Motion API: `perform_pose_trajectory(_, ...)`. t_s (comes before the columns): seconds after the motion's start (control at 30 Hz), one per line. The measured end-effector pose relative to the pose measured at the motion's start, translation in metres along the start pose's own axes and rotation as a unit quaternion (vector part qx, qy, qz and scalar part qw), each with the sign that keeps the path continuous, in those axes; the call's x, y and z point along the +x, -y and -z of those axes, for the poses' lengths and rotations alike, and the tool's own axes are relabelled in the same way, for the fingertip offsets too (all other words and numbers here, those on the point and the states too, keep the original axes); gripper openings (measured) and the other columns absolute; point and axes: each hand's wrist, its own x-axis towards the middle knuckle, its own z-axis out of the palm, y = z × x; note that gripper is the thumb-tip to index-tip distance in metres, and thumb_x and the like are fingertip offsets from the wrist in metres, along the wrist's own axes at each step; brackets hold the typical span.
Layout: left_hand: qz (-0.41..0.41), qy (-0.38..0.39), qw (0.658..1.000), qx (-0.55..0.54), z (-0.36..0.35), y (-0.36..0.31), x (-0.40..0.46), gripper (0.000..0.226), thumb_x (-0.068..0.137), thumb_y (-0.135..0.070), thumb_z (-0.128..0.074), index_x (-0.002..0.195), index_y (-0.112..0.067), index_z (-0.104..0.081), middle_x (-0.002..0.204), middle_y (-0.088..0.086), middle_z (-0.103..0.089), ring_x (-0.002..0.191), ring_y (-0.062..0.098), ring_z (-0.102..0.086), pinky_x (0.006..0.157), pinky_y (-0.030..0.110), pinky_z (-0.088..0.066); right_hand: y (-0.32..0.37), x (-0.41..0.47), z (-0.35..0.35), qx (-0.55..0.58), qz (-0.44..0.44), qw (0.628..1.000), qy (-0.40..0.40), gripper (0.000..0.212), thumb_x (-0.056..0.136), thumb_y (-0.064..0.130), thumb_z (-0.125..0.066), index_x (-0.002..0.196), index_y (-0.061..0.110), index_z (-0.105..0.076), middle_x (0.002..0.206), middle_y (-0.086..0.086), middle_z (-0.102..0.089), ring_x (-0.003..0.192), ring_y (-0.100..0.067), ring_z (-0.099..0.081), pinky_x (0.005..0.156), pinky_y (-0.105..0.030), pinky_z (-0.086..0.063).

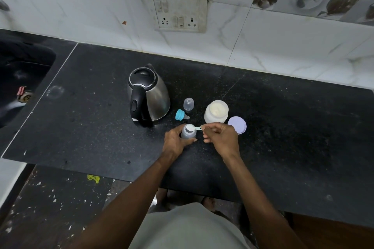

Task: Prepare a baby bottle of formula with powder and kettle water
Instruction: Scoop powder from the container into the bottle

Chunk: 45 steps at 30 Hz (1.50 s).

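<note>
Powder step in hand. Baby bottle (188, 132) upright on the black bench (283, 127), near its front edge, mouth open, just in front of the kettle (148, 95). Held steady by the left hand (175, 140), fingers wrapped closed around the body. Over the mouth, a small scoop (191, 127) heaped with white powder, handle pinched between closed fingers of the right hand (221, 137). Level of water inside the bottle not clear.

Just behind the right hand, the open powder jar (216, 111), with its lilac lid (237, 125) lying flat beside it. Between jar and kettle, the blue teat ring (180, 115) on its side and the clear cap (188, 104) standing, both off the bottle.

Next, probably: tilt the scoop so that all powder falls inside the narrow mouth, slowly, without spilling on the bench. Afterwards more scoops if needed, water if not yet poured, then screwing on of the teat ring.
</note>
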Motion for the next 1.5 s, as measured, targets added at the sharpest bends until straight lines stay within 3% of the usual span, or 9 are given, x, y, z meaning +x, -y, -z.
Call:
perform_pose_trajectory(0.2,-0.003,-0.004,1.0,0.0,0.0,-0.002,0.0,0.066,0.071,-0.018,-0.096,0.131,-0.015,-0.071,0.126,0.001,-0.076,0.116,0.012,-0.069,0.11,0.029,-0.051,-0.009,-0.002,-0.003,-0.089,0.058,0.994,-0.005,0.015,0.09,0.012,-0.078,0.105,0.009,-0.08,0.087,0.001,-0.079,0.071,-0.007,-0.076,0.07,-0.02,-0.061)
perform_pose_trajectory(0.33,-0.001,0.0,1.0,-0.004,0.0,0.0,0.0,0.063,0.071,-0.021,-0.096,0.129,-0.018,-0.073,0.124,-0.003,-0.076,0.115,0.011,-0.069,0.111,0.034,-0.052,-0.016,-0.005,-0.003,-0.167,0.144,0.975,-0.005,0.019,0.089,0.014,-0.079,0.108,0.014,-0.08,0.096,0.0,-0.079,0.085,-0.008,-0.074,0.082,-0.033,-0.063)
perform_pose_trajectory(0.53,0.003,-0.002,1.0,-0.014,-0.001,0.004,0.002,0.062,0.069,-0.024,-0.098,0.126,-0.02,-0.074,0.118,-0.007,-0.078,0.112,0.008,-0.072,0.107,0.039,-0.056,-0.026,-0.01,-0.002,-0.197,0.206,0.958,0.003,0.02,0.09,0.014,-0.079,0.11,0.014,-0.081,0.1,0.0,-0.076,0.089,-0.007,-0.072,0.083,-0.032,-0.061)
perform_pose_trajectory(0.7,-0.003,-0.001,1.0,-0.02,-0.001,0.004,0.002,0.061,0.07,-0.021,-0.097,0.126,-0.017,-0.074,0.118,-0.004,-0.078,0.111,0.01,-0.073,0.107,0.034,-0.056,-0.031,-0.012,-0.003,-0.209,0.246,0.946,0.004,0.022,0.089,0.01,-0.078,0.111,0.012,-0.081,0.101,-0.001,-0.075,0.088,-0.01,-0.072,0.081,-0.031,-0.061)
perform_pose_trajectory(0.83,-0.013,-0.004,1.0,-0.021,-0.001,0.002,0.001,0.057,0.071,-0.02,-0.097,0.124,-0.016,-0.075,0.118,-0.003,-0.079,0.111,0.01,-0.072,0.105,0.028,-0.054,-0.04,-0.013,-0.002,-0.198,0.254,0.947,0.005,0.022,0.088,0.006,-0.079,0.108,0.013,-0.082,0.098,0.0,-0.074,0.085,-0.01,-0.072,0.077,-0.033,-0.062)
perform_pose_trajectory(1.5,-0.002,-0.004,1.0,-0.015,-0.002,0.007,0.004,0.058,0.07,-0.019,-0.097,0.124,-0.02,-0.076,0.116,-0.006,-0.079,0.109,0.01,-0.073,0.106,0.04,-0.057,-0.046,-0.013,-0.002,-0.222,0.274,0.936,0.002,0.022,0.087,0.004,-0.078,0.108,0.01,-0.081,0.099,-0.002,-0.073,0.082,-0.014,-0.071,0.075,-0.035,-0.062)
